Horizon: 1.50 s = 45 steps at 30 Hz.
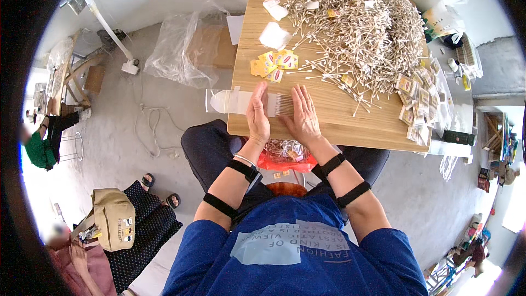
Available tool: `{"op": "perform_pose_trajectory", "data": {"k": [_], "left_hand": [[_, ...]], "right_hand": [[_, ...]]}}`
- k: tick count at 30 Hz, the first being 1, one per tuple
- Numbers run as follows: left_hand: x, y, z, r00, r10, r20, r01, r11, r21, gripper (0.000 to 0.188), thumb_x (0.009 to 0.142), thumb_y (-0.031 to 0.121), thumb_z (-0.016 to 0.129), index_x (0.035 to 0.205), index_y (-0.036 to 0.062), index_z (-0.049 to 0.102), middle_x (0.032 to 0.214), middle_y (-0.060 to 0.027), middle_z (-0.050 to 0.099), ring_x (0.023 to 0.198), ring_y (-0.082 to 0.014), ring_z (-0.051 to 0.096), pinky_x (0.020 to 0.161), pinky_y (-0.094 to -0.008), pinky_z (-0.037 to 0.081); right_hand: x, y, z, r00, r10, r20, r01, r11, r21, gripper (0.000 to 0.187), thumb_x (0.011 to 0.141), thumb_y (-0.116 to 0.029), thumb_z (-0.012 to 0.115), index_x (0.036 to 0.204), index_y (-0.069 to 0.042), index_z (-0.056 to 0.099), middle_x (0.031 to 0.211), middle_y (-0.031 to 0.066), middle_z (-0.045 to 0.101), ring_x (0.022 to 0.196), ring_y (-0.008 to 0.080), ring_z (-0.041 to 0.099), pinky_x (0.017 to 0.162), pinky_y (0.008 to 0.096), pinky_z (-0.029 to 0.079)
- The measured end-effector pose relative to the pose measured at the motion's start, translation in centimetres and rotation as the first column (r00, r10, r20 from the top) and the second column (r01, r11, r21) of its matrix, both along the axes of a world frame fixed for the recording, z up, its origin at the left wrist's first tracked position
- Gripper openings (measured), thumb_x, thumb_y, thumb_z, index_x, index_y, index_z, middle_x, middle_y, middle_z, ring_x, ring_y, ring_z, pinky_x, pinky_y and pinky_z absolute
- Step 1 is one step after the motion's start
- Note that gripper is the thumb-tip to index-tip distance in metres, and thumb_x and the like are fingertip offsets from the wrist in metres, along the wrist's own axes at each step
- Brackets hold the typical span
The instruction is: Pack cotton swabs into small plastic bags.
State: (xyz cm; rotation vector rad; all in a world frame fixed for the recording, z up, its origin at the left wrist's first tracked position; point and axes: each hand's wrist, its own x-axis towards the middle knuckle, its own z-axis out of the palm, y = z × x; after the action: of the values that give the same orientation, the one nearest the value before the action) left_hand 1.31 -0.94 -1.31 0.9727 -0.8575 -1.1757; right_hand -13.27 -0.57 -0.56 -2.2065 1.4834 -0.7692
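Observation:
My left hand [258, 113] lies with fingers stretched out across a clear plastic bag [234, 102] near the table's front left corner. Part of the bag sticks out past the table's left edge. Close by on the right, my right hand [303, 114] is flat, fingers extended, its inner edge against a neat row of cotton swabs [284, 104] between the two hands. Whether the swabs sit inside the bag is hard to tell. Just beyond my hands are several yellow printed cards [275, 64]. A large heap of loose cotton swabs [356, 22] covers the far right of the table.
Filled small packs [421, 101] are piled at the wooden table's [339, 126] right edge. Clear plastic pieces [274, 37] lie beyond the cards. A red bag [285, 156] hangs below the front edge. Left on the floor are a cardboard box [212, 46] and cables [156, 115]; other people sit further left.

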Motion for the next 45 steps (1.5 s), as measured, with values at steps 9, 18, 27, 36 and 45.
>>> {"op": "perform_pose_trajectory", "data": {"k": [9, 18, 27, 36, 45], "left_hand": [[-0.7, -0.2, -0.8, 0.999, -0.038, 0.008, 0.038, 0.998, -0.05, 0.069, 0.1, 0.05, 0.035, 0.141, -0.0044, 0.033, 0.145, -0.0168, 0.036, 0.135, -0.0267, 0.034, 0.113, -0.0381, 0.025], [-0.5, 0.0, -0.9, 0.996, -0.078, 0.04, 0.08, 0.996, -0.036, 0.069, 0.099, 0.05, 0.035, 0.142, -0.0043, 0.031, 0.145, -0.0163, 0.036, 0.136, -0.0266, 0.034, 0.113, -0.037, 0.025], [-1.3, 0.1, -0.9, 0.986, 0.017, -0.169, -0.019, 1.0, -0.006, 0.062, 0.101, 0.043, 0.037, 0.141, -0.0043, 0.032, 0.147, -0.0173, 0.034, 0.138, -0.0274, 0.032, 0.115, -0.0376, 0.023], [-1.1, 0.0, -1.2, 0.992, 0.006, -0.129, -0.007, 1.0, -0.003, 0.063, 0.101, 0.043, 0.037, 0.142, -0.0036, 0.031, 0.147, -0.0159, 0.035, 0.137, -0.0266, 0.033, 0.115, -0.0379, 0.024], [-1.1, -0.1, -1.3, 0.993, 0.006, -0.116, -0.008, 1.0, -0.02, 0.062, 0.101, 0.043, 0.037, 0.141, -0.0038, 0.032, 0.146, -0.0162, 0.036, 0.136, -0.0263, 0.034, 0.115, -0.0374, 0.025]], "right_hand": [[0.8, 0.1, -0.1, 0.932, -0.119, 0.342, 0.111, 0.993, 0.044, 0.061, 0.091, -0.01, 0.053, 0.143, 0.005, 0.024, 0.148, 0.0271, 0.027, 0.14, 0.042, 0.022, 0.114, 0.0453, 0.021], [1.6, -0.5, -0.2, 0.897, -0.153, 0.414, 0.15, 0.988, 0.041, 0.048, 0.089, -0.002, 0.051, 0.135, 0.001, 0.036, 0.144, 0.0255, 0.034, 0.138, 0.0447, 0.024, 0.112, 0.0477, 0.024], [-0.5, -2.3, 1.7, 0.996, -0.082, -0.027, 0.081, 0.996, -0.027, 0.014, 0.073, -0.005, 0.067, 0.087, -0.007, 0.067, 0.13, 0.0151, 0.048, 0.127, 0.0405, 0.035, 0.105, 0.0502, 0.031], [0.2, -3.8, 2.9, 0.977, -0.033, -0.21, 0.059, 0.991, 0.118, 0.014, 0.074, -0.015, 0.066, 0.084, -0.006, 0.07, 0.135, 0.0154, 0.044, 0.133, 0.0398, 0.027, 0.111, 0.0521, 0.021], [0.5, -4.2, 3.7, 0.957, 0.005, -0.291, 0.045, 0.986, 0.162, 0.013, 0.073, -0.015, 0.067, 0.083, -0.007, 0.071, 0.139, 0.0169, 0.04, 0.135, 0.0393, 0.024, 0.112, 0.0522, 0.017]]}}
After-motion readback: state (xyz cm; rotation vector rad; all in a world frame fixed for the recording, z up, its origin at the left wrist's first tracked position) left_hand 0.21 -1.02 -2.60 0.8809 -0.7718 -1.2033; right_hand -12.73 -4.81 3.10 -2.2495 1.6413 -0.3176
